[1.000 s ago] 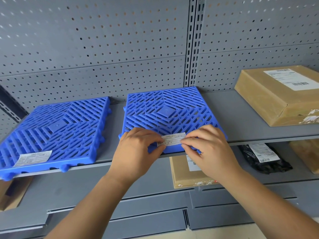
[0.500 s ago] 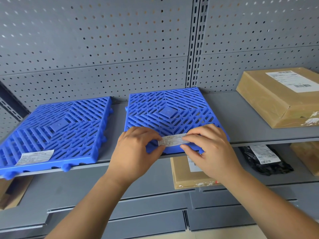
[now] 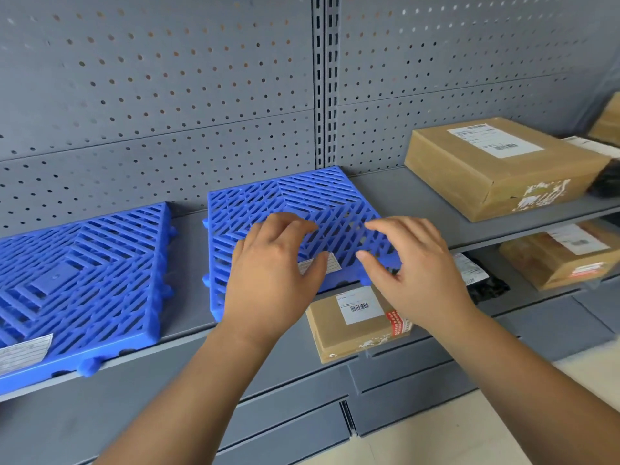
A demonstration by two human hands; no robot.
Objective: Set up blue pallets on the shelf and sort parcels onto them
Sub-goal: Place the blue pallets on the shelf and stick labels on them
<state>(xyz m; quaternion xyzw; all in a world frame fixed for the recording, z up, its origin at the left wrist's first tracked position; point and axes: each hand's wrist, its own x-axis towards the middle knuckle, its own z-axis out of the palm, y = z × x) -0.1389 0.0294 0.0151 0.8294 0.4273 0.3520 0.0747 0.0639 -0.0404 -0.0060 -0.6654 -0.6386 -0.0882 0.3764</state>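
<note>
Grey shelf (image 3: 402, 196) bears two blue pallets (image 3: 84, 280). Above the right pallet (image 3: 285, 203) hover our left hand (image 3: 271, 273) and right hand (image 3: 416, 273), fingers relaxed, holding nothing.

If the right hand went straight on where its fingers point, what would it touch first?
Most likely the blue pallet beneath both hands: the right hand points forward over its front corner, though depth is unclear.

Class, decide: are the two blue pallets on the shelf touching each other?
Apart. The head view shows a bare strip of grey shelf between the left pallet and the right pallet.
</note>
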